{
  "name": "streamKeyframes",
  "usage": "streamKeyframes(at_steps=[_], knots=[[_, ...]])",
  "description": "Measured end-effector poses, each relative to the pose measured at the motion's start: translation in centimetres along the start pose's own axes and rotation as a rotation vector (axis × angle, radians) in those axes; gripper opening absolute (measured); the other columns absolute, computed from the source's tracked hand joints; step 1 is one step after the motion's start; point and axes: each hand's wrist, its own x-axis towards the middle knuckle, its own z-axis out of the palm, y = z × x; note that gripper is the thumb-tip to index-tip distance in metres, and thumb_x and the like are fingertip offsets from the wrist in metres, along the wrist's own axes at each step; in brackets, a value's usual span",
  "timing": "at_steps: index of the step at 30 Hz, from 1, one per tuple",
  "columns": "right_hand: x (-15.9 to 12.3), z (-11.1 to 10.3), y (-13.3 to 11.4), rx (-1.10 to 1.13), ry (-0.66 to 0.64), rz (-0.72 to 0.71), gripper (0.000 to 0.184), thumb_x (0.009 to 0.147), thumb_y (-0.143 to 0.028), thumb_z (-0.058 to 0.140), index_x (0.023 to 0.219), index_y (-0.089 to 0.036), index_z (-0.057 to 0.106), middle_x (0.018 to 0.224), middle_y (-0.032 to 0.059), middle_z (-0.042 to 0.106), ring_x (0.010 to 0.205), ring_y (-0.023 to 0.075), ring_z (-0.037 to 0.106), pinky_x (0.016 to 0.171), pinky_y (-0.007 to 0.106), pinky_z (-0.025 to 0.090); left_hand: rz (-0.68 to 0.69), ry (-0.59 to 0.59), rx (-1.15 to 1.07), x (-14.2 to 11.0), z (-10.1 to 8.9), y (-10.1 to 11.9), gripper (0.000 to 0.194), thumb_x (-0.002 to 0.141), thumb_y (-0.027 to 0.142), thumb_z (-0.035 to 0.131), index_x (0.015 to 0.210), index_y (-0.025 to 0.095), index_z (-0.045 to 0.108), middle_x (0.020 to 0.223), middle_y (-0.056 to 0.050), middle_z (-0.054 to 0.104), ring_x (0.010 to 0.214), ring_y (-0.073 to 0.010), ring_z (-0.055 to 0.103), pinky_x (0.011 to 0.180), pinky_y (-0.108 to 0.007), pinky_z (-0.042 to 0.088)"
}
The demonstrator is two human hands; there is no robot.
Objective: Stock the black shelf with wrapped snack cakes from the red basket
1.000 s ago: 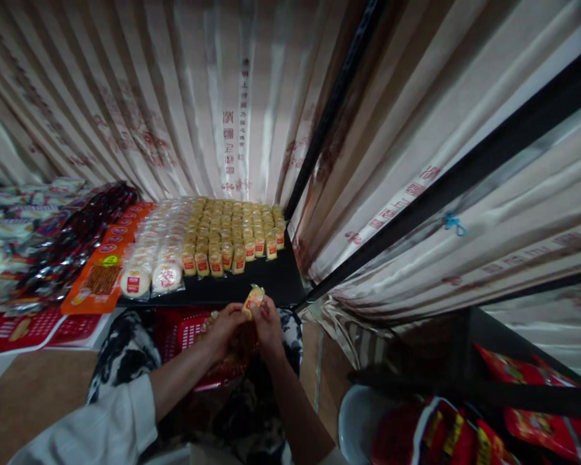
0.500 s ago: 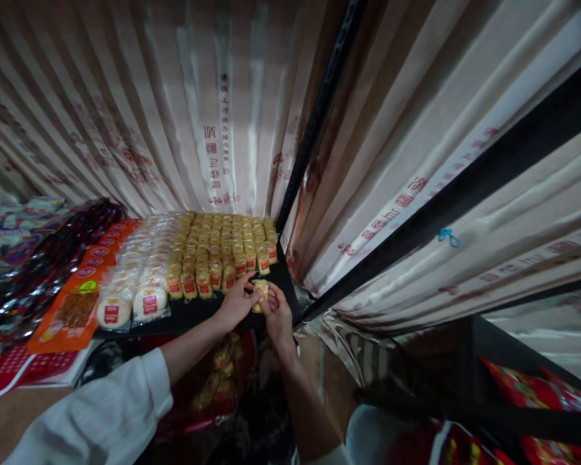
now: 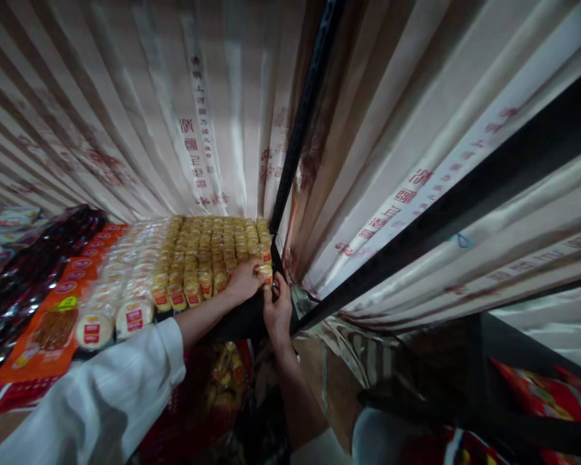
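A small yellow wrapped cake [image 3: 266, 276] with a red label is at the front right end of the rows, between my two hands. My left hand [image 3: 244, 280] reaches over the front of the rows, its fingers closed on the cake's left side. From the front right, my right hand [image 3: 277, 309] has its thumb and fingers closed at the cake's lower edge. Behind and to the left stand several tight rows of the same wrapped cakes [image 3: 191, 261], with red labels facing forward. They rest on a black shelf [image 3: 244, 320].
Left of the rows lie round white packaged cakes [image 3: 134, 318], orange snack bags [image 3: 55, 323] and dark shiny packets [image 3: 26, 300]. An open red bag [image 3: 223, 374] of yellow packets sits below. Pleated printed curtains [image 3: 232, 129] and black poles [image 3: 303, 123] stand behind and to the right.
Both hands have brought the wrapped cake from in front of the shelf to the right end of the rows. The view has shifted slightly, and the rows appear further left.
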Motion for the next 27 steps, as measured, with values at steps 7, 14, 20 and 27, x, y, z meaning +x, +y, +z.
streamKeyframes(at_steps=[7,14,20,27], knots=[[2.1,0.5,-0.1,-0.093,0.054,-0.112,0.048,0.085,-0.024,0.037,0.132,-0.014,0.041,0.134,0.0137,0.046,0.124,0.0219,0.042,0.097,0.041,0.043,0.156,0.054,0.196,3.5,0.1,2.4,0.028,0.078,0.012,0.052,0.104,0.017,0.061,0.102,-0.005,0.063,0.091,-0.0147,0.059,0.085,-0.027,0.047],[4.0,1.6,1.1,-0.096,0.119,-0.076,0.048,0.082,-0.020,0.037,0.129,-0.011,0.045,0.126,0.0150,0.054,0.113,0.0213,0.052,0.094,0.038,0.045,0.221,-0.025,0.481,5.0,0.5,3.2,0.027,0.081,0.014,0.052,0.106,0.017,0.061,0.109,-0.007,0.061,0.098,-0.0176,0.057,0.086,-0.027,0.046],[4.3,2.3,2.1,-0.141,0.104,-0.072,0.049,0.080,-0.018,0.036,0.126,-0.009,0.049,0.124,0.0155,0.055,0.116,0.0221,0.051,0.098,0.040,0.042,0.289,-0.004,0.690,5.5,0.8,2.1,0.025,0.083,0.020,0.049,0.104,0.015,0.062,0.100,-0.007,0.064,0.100,-0.0221,0.052,0.088,-0.032,0.042],[4.2,3.2,3.5,-0.159,0.050,-0.080,0.049,0.081,-0.016,0.036,0.127,-0.012,0.048,0.124,0.0138,0.056,0.114,0.0210,0.052,0.098,0.039,0.043,0.316,0.050,0.832,5.4,0.9,1.8,0.026,0.086,0.018,0.042,0.105,0.011,0.059,0.100,-0.011,0.059,0.102,-0.0239,0.046,0.090,-0.035,0.038]])
